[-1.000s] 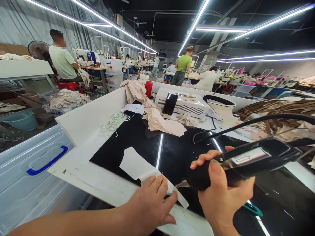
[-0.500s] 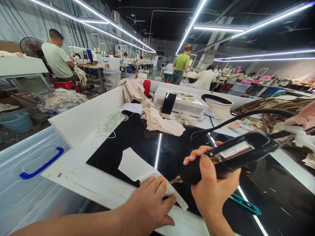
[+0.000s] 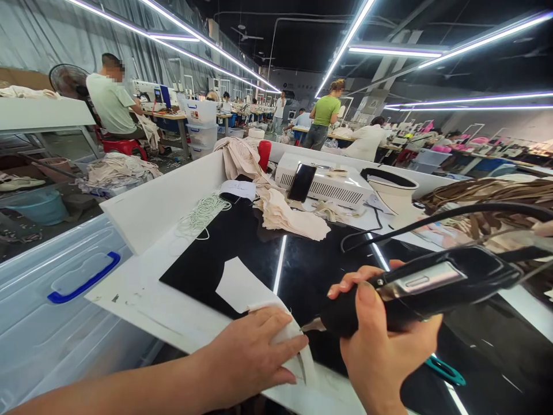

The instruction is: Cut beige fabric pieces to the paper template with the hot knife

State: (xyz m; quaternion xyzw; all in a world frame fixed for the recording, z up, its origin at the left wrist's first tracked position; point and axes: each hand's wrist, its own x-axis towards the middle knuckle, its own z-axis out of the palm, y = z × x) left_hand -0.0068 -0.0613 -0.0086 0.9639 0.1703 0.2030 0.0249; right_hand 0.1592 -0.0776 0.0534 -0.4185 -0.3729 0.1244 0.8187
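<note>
A black tool is clamped in the right hand, fingers wrapped round its body, its metal tip pointed left toward a white fabric strip. The strip is pinched in the closed left hand just beside that tip, over the desk. Teal scissors lie just right of the right-hand grip.

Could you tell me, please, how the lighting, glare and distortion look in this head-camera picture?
Head view: bright ceiling light strips mirror as a white streak on the glossy black tabletop; wide-angle lens bends the bin and cable at the edges; the right hand and tool are sharp, distant workers small and soft.
</note>
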